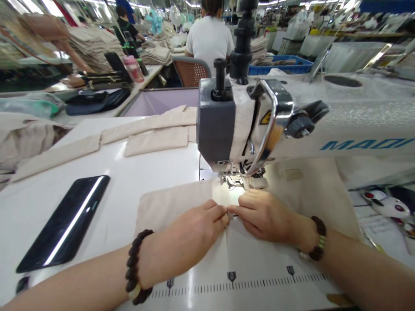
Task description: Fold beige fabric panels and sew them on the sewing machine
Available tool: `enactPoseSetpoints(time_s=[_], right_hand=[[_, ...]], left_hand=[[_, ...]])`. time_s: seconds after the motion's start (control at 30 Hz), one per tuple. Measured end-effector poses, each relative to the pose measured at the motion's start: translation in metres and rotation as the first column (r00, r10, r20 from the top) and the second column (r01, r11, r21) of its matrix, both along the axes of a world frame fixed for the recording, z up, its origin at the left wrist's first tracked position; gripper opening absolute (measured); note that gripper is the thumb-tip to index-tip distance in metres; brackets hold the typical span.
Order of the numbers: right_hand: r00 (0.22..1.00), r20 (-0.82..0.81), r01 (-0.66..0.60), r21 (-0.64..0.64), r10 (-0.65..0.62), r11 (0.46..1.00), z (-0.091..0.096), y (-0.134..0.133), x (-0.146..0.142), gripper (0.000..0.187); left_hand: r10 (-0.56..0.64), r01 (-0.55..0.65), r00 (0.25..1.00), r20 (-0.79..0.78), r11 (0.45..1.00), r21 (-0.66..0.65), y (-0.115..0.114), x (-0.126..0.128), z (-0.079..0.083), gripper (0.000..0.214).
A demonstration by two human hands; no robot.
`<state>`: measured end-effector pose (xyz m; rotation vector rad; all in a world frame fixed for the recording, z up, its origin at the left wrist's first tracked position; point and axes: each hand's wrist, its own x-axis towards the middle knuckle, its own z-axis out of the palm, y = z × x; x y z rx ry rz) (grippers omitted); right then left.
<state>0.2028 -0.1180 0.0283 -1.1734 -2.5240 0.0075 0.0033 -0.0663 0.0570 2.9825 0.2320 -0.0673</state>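
Observation:
Beige fabric (171,201) lies on the white sewing table, its edge running under the presser foot (235,183) of a sewing machine (217,116). Just in front of the foot, my left hand (194,231) pinches the near edge of the cloth between thumb and fingers. My right hand (269,216) meets it from the right, fingertips almost touching the left ones and closed on the same edge. More of the beige cloth (311,185) spreads under the machine arm, with a small label patch (292,173) on it. The machine's lamp lights the needle area.
A black phone (65,222) lies at left. Folded beige pieces (155,140) line the table behind. A printed ruler scale (231,285) runs along the front edge. Small white-and-red items (387,205) sit at right. Ahead, a person in a white shirt (209,41) sits facing away.

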Motion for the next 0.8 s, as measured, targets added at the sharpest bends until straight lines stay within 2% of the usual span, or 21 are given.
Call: enactPoseSetpoints(time_s=[0.13, 0.27, 0.53, 0.67, 0.8], right_hand=[[0.998, 0.027, -0.063, -0.014, 0.064, 0.998, 0.002, -0.002, 0.000, 0.031], [0.998, 0.027, -0.060, -0.012, 0.060, 0.998, 0.003, -0.002, 0.000, 0.033], [0.998, 0.024, 0.060, 0.009, -0.060, 0.998, -0.003, 0.002, -0.003, 0.030], [0.989, 0.034, 0.148, -0.016, -0.147, 0.989, -0.002, 0.005, -0.005, 0.028], [0.976, 0.038, 0.215, -0.030, -0.214, 0.976, -0.002, 0.008, -0.007, 0.033]], left_hand=[[0.022, -0.022, 0.999, 0.041, 1.000, 0.000, 0.003, 0.000, -0.009, 0.027], [0.027, -0.027, 0.999, 0.034, 1.000, -0.006, 0.006, 0.003, -0.012, 0.027], [0.095, -0.094, 0.995, 0.017, 0.994, -0.059, 0.019, 0.004, -0.004, 0.021], [0.124, -0.123, 0.992, 0.026, 0.992, -0.033, 0.029, 0.006, -0.009, 0.021], [0.151, -0.151, 0.983, 0.106, 0.988, -0.017, 0.039, 0.008, -0.016, 0.020]])
